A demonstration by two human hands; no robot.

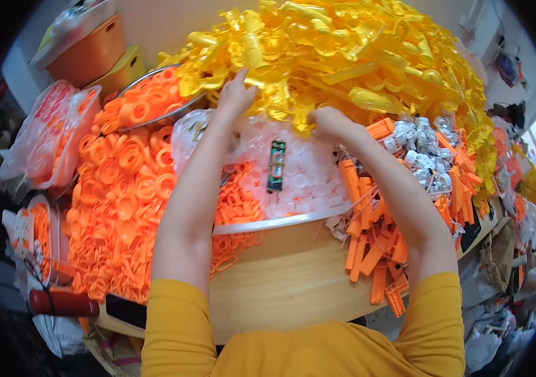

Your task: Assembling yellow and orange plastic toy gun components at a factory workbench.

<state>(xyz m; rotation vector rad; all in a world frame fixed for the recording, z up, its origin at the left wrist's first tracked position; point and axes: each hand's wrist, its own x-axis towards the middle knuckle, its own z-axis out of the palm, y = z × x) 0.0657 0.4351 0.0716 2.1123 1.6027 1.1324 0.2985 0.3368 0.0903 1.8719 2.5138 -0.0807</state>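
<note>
Both my arms reach forward to a large heap of yellow plastic parts [368, 56]. My left hand [236, 95] is at the heap's near left edge, its index finger stretched out against the yellow pieces and nothing seen in its grip. To the right, my right hand [332, 124] has its fingers curled in at a yellow plastic part [301, 120] along the lower edge; the fingertips are partly hidden. Between my forearms lies a tray [274, 223] with many translucent white round caps [312, 179]. A narrow green and black piece [276, 165] rests on the caps.
Orange rings and small parts [126, 182] pile up at left, with more in a metal bowl [145, 103]. Orange sticks [368, 242] and white-silver small assemblies [422, 151] lie at right. A red cylinder [64, 303] is by the table's [268, 276] left front edge.
</note>
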